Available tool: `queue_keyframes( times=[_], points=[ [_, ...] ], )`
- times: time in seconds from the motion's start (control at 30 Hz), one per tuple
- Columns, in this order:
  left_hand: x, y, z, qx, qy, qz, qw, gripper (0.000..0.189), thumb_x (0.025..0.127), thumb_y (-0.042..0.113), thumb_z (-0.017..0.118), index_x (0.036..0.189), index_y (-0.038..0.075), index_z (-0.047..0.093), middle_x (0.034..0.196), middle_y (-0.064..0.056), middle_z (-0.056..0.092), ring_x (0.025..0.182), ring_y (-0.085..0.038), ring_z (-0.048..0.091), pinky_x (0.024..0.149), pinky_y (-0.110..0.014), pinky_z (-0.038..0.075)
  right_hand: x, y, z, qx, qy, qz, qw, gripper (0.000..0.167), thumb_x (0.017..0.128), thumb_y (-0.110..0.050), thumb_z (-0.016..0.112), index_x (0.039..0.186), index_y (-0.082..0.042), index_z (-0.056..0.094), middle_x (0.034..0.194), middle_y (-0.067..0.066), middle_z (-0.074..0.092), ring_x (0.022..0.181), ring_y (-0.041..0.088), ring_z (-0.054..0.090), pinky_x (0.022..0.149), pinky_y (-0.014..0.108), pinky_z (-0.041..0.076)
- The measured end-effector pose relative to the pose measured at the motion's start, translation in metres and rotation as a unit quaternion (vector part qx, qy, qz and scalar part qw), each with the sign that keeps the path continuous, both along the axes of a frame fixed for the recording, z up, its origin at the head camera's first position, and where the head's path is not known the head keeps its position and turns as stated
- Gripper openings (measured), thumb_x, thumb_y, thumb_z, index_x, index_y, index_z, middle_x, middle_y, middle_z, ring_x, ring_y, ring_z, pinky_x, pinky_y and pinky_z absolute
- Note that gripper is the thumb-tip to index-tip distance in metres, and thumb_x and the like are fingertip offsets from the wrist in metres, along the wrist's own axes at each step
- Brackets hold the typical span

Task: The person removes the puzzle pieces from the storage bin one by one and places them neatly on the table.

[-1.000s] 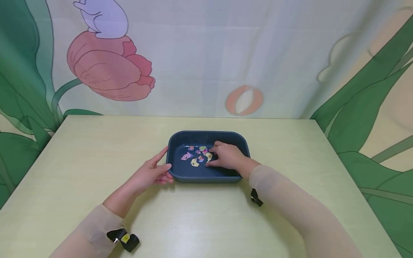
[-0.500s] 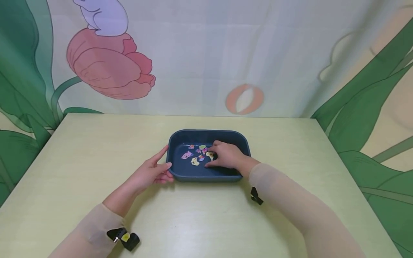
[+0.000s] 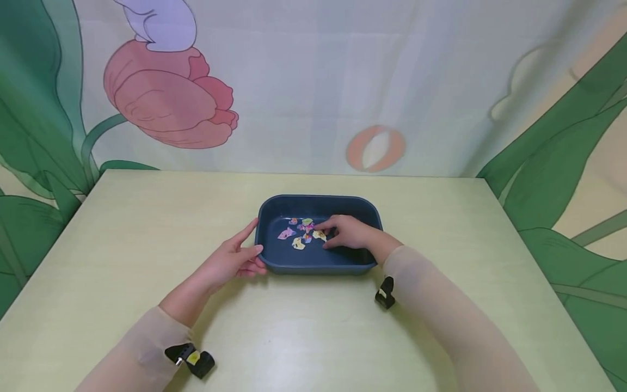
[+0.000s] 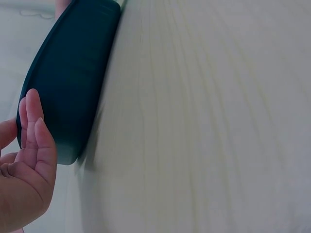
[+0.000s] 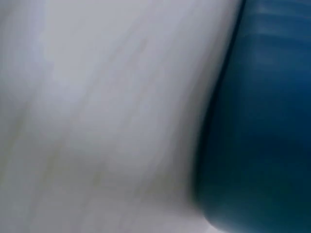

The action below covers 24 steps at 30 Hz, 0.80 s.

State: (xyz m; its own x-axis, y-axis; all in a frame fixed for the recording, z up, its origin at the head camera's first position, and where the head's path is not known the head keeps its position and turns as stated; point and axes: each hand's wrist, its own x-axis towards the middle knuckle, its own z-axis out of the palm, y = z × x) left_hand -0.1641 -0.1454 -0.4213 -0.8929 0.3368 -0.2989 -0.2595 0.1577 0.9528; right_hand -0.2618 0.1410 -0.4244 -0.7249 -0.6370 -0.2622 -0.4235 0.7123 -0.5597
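A dark blue rectangular tray (image 3: 318,268) sits on the table with several small, colourful, sticker-like cut-outs on its floor. Among them are a pink-purple cut-out (image 3: 286,233) at the left and a pale yellow one (image 3: 298,243) nearer the front. My left hand (image 3: 230,262) holds the tray's left end, thumb at the rim and fingers along the outer wall (image 4: 68,87). Inside the tray, my right hand (image 3: 350,232) reaches over the right side. Its index finger touches the cut-outs, the thumb stands apart, and another yellowish cut-out (image 3: 319,235) shows between them. The right wrist view misses the right hand.
The pale wooden table (image 3: 294,337) extends around the tray. Behind it hangs a printed curtain (image 3: 294,98) with flowers and leaves. A small black camera (image 3: 193,360) is strapped to the left sleeve, another (image 3: 385,294) to the right.
My right hand has shifted slightly, its thumb drawing back to the right while the index finger stays at the cut-outs. The left hand keeps its place on the tray.
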Motion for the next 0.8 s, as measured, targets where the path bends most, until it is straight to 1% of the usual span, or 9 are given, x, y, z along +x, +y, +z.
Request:
queue_keyframes(
  times=[0.13,0.23,0.3,0.33,0.4,0.5,0.6,0.7,0.8],
  points=[
    [0.0,0.0,0.001,-0.003,0.0,0.0,1.0,0.067,0.097,0.02,0.051,0.151,0.029,0.012,0.078,-0.011,0.066,0.077,-0.03,0.067,0.071,-0.034,0.054,-0.001,-0.001,0.001,-0.022,-0.01,-0.027,0.9993,0.044,0.084,-0.016,0.071,0.125,-0.004,0.06,0.089,0.001,0.062,0.072,0.011,0.056,0.069,0.024,0.046],
    [0.0,0.0,0.001,-0.005,0.001,0.0,1.0,0.067,0.097,0.02,0.051,0.151,0.029,0.012,0.078,-0.012,0.066,0.078,-0.03,0.067,0.071,-0.034,0.054,-0.001,-0.001,0.003,-0.06,-0.056,-0.059,0.9949,0.042,0.086,-0.012,0.067,0.125,0.0,0.058,0.086,0.002,0.066,0.075,0.011,0.059,0.072,0.024,0.049],
    [0.0,0.001,0.001,-0.003,0.002,0.0,1.0,0.067,0.097,0.02,0.051,0.151,0.029,0.012,0.078,-0.012,0.066,0.077,-0.03,0.067,0.071,-0.035,0.054,0.0,-0.001,0.004,-0.084,-0.085,-0.067,0.9906,0.04,0.088,-0.009,0.065,0.125,0.001,0.056,0.086,0.004,0.067,0.077,0.013,0.061,0.074,0.026,0.051],
    [0.0,0.001,0.001,-0.002,0.002,0.0,1.0,0.067,0.097,0.02,0.051,0.151,0.028,0.012,0.078,-0.012,0.066,0.077,-0.03,0.067,0.071,-0.035,0.054,0.0,-0.002,0.004,-0.088,-0.087,-0.069,0.9899,0.039,0.088,-0.01,0.064,0.125,0.0,0.057,0.086,0.004,0.067,0.077,0.014,0.061,0.073,0.026,0.051],
    [0.0,0.001,0.001,-0.002,0.003,-0.001,1.0,0.067,0.097,0.019,0.051,0.151,0.028,0.011,0.077,-0.011,0.066,0.077,-0.03,0.067,0.071,-0.034,0.054,0.0,-0.003,0.003,-0.078,-0.069,-0.057,0.993,0.039,0.087,-0.014,0.067,0.123,-0.001,0.059,0.087,0.003,0.065,0.076,0.013,0.059,0.072,0.025,0.05],
    [0.0,0.001,0.001,0.004,0.002,-0.002,1.0,0.067,0.097,0.018,0.051,0.151,0.027,0.011,0.077,-0.011,0.066,0.076,-0.029,0.067,0.07,-0.034,0.054,0.002,-0.005,0.001,-0.031,0.007,-0.029,0.9991,0.043,0.082,-0.027,0.073,0.118,-0.006,0.064,0.086,0.001,0.059,0.073,0.012,0.054,0.068,0.024,0.046],
    [-0.001,0.0,0.001,0.006,0.004,-0.003,1.0,0.068,0.097,0.018,0.051,0.151,0.027,0.011,0.077,-0.011,0.066,0.076,-0.028,0.067,0.071,-0.034,0.054,0.005,-0.009,-0.002,0.014,0.068,0.002,0.9976,0.051,0.076,-0.038,0.077,0.117,-0.01,0.066,0.087,-0.001,0.054,0.072,0.011,0.052,0.067,0.023,0.044],
    [-0.001,-0.001,0.0,0.007,0.004,-0.004,1.0,0.068,0.097,0.018,0.051,0.151,0.026,0.01,0.077,-0.011,0.066,0.077,-0.029,0.067,0.071,-0.034,0.054,0.006,-0.011,-0.004,0.037,0.097,0.016,0.9945,0.056,0.074,-0.041,0.077,0.119,-0.011,0.064,0.088,-0.001,0.053,0.07,0.01,0.051,0.066,0.024,0.044],
    [-0.001,-0.001,0.0,0.01,0.004,-0.006,0.9999,0.068,0.097,0.019,0.051,0.151,0.027,0.011,0.077,-0.011,0.066,0.077,-0.03,0.067,0.07,-0.034,0.054,0.007,-0.011,-0.006,0.051,0.105,0.02,0.9929,0.061,0.074,-0.043,0.077,0.125,-0.013,0.061,0.088,-0.002,0.051,0.069,0.009,0.05,0.065,0.024,0.043]
  ],
)
